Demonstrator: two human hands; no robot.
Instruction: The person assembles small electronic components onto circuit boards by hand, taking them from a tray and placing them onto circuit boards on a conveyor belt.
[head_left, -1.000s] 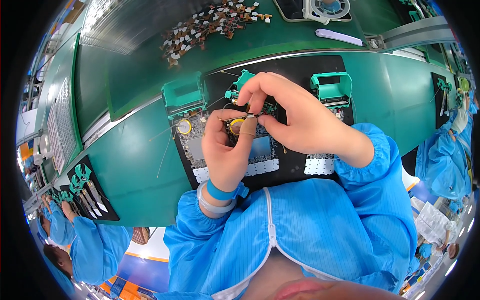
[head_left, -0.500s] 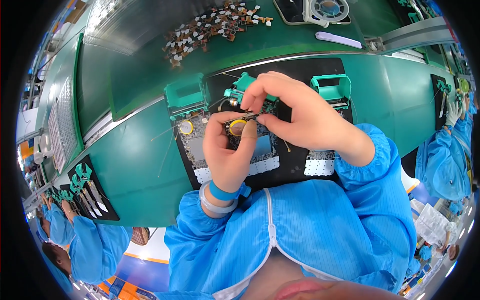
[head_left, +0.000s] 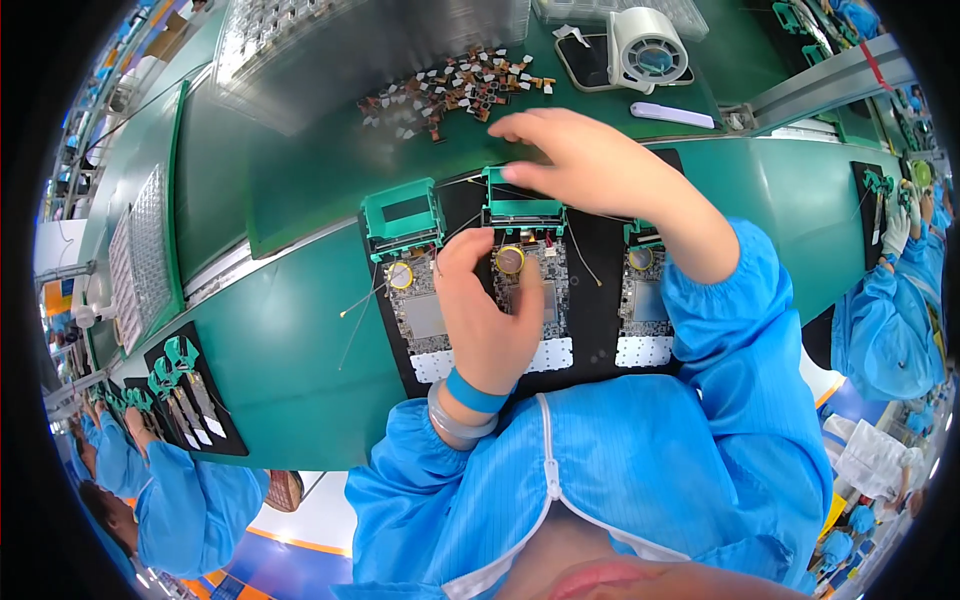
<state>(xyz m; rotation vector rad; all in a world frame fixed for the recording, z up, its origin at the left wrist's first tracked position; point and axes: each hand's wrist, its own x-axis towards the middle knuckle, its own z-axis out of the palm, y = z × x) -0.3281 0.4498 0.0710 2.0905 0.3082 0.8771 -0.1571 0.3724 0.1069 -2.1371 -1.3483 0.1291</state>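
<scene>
A circuit board [head_left: 555, 310] with a round yellow-rimmed coin cell [head_left: 510, 260] and a white perforated lower strip lies in the middle of the black mat. My left hand [head_left: 488, 325] rests over its left side, thumb and fingers apart, the thumb on the board. At its top is a green plastic frame [head_left: 525, 210]. Above that frame hovers my right hand [head_left: 590, 165], fingers stretched out towards the upper left with nothing visible in them. To the left lies a second circuit board [head_left: 422, 318] with its own green frame [head_left: 402, 215] and thin wires.
A third board [head_left: 645, 310] sits to the right, partly under my right arm. Beyond the mat [head_left: 592, 345] are a heap of small flex-cable parts [head_left: 460, 88], a white fan [head_left: 650, 55], a phone [head_left: 583, 62] and a pale purple stick-shaped tool [head_left: 672, 115]. Co-workers sit on both sides.
My right hand has left the board and moved up and away from me. The middle green frame, tilted between my hands before, now lies flat above the board. My left hand's pinch has loosened.
</scene>
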